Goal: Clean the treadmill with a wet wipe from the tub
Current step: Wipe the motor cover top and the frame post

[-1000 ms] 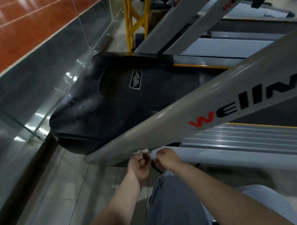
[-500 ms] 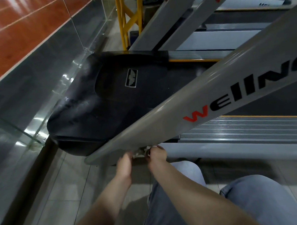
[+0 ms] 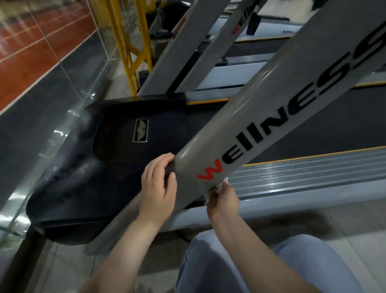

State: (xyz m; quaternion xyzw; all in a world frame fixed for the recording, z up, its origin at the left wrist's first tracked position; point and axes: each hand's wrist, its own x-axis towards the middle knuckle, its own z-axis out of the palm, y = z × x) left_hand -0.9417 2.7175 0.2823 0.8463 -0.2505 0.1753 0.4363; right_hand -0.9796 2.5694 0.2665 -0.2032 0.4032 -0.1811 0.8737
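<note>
A grey slanted treadmill upright [image 3: 274, 111] with "Wellness" lettering crosses the view above the black motor cover [image 3: 122, 162]. My left hand [image 3: 159, 187] lies flat against the upright's left edge, fingers spread, holding nothing. My right hand [image 3: 223, 202] is under the upright's lower right edge, pinched on a crumpled white wet wipe [image 3: 218, 186] pressed against the grey surface. The tub is not in view.
The grey ribbed side rail [image 3: 310, 174] and black belt [image 3: 341, 122] run to the right. A glass panel [image 3: 43, 130] stands close on the left, a yellow frame [image 3: 134, 44] behind. More treadmill uprights [image 3: 183, 42] rise at the back. My knees fill the bottom.
Both hands rose from the upright's foot. The left hand let go of the wipe and laid itself on the upright; the right hand keeps the wipe. The camera tilted up.
</note>
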